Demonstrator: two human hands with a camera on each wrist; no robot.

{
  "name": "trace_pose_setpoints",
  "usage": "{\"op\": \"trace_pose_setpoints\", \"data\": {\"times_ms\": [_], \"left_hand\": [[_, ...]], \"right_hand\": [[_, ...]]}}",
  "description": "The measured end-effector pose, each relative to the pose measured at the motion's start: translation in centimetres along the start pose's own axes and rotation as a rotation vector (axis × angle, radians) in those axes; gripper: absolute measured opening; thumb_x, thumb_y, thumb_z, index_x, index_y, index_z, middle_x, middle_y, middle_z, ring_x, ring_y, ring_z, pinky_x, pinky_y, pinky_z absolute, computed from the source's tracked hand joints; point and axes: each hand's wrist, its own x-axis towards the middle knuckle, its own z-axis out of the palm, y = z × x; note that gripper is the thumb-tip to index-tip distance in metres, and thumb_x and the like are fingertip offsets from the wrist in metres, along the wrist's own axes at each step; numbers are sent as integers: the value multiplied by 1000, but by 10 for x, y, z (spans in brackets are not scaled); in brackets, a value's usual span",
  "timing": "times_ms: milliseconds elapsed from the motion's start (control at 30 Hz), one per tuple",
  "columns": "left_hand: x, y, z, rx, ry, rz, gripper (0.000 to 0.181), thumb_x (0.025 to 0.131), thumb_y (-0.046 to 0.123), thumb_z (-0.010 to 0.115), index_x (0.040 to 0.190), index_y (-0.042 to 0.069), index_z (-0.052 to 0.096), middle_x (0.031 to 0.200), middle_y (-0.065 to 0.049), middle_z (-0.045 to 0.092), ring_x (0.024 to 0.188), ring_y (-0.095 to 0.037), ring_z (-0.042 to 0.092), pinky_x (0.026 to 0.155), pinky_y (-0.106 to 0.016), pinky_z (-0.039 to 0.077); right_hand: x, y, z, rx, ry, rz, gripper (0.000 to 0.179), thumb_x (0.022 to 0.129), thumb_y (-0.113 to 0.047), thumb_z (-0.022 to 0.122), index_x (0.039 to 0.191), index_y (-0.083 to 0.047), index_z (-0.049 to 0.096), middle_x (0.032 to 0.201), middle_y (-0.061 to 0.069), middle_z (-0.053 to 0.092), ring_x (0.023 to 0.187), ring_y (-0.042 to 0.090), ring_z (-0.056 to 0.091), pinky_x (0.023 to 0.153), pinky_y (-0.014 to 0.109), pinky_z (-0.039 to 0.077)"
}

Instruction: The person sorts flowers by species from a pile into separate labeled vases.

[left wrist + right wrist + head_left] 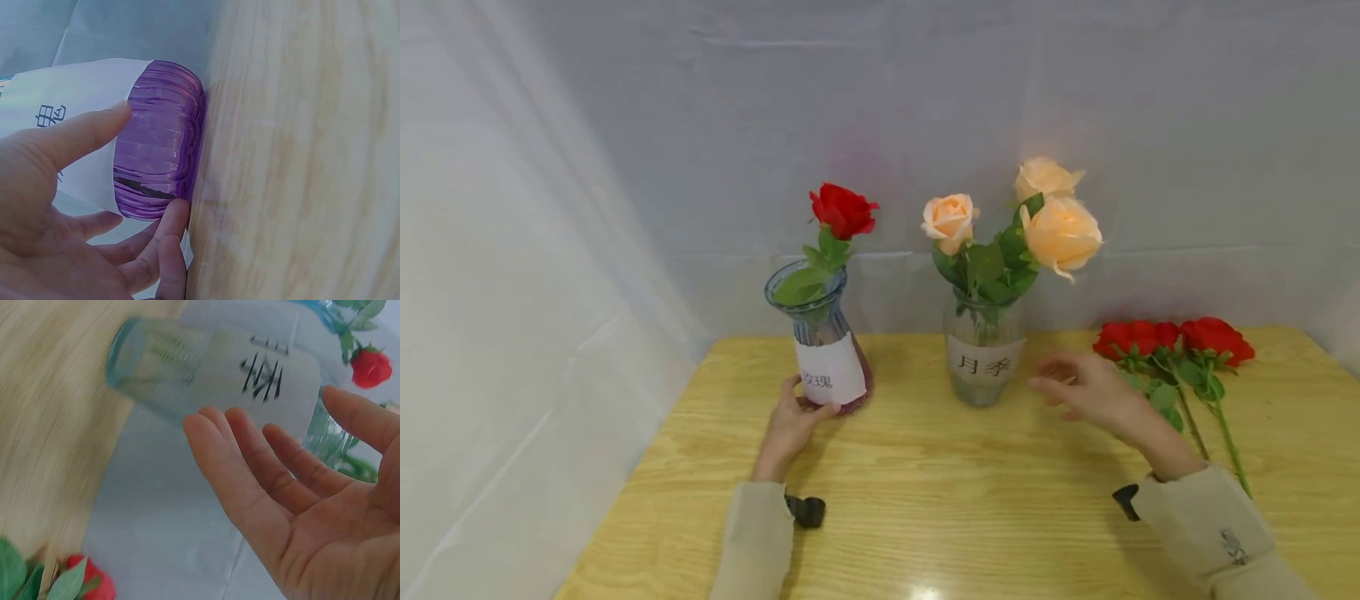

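Vase, purple and blue glass [822, 327], flared rim, white paper label [837, 371] lettered 玫瑰; standing on the wood-grain worktop [925, 483], left of centre, near the far edge; containing one red rose [844, 211] with green leaves. Left hand [793, 421] holding this vase low down, thumb across the label's lower part, fingers curled round the base close to the worktop. Second vase, clear glass [985, 393], right of the first, likewise near the far edge; paper label marked 月季; containing three peach roses [1060, 233] with foliage. Right hand [1093, 392] just beside the clear vase, on its right, fingers spread and slightly bent, thumb apart, palm bare. Red roses [1216, 339], loose, lying toward the far right corner, blooms at the far edge, stems pointing to the near edge. Sleeves [756, 533], two, beige. Backdrop [700, 167], pale sheet, behind the worktop.
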Motion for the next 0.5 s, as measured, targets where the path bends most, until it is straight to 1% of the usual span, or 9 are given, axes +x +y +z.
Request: {"op": "trace_pose_setpoints", "data": {"times_ms": [200,267,500], "left_hand": [[-1,2,0,8,-6,6,81,90,13,74,150,-10,25,124,-38,56,115,-45,56,96,-52,44],[-1,2,-1,14,-6,7,81,90,13,74,150,-10,25,124,-37,57,114,-45,56,95,-52,44],[-1,1,-1,24,-8,4,81,90,15,74,150,-10,25,123,-37,58,113,-44,57,94,-51,45]], "right_hand": [[-9,17,-14,-35,64,14,41,102,-16,61,126,17,55,110,27,67,90,37,69,68,43,60],[-11,21,-18,-40,72,27,41,102,-17,61,125,16,55,110,26,67,90,36,69,67,42,60],[-23,39,-36,-79,73,76,45,105,-20,58,127,18,51,117,32,62,91,34,69,68,40,60]]}}
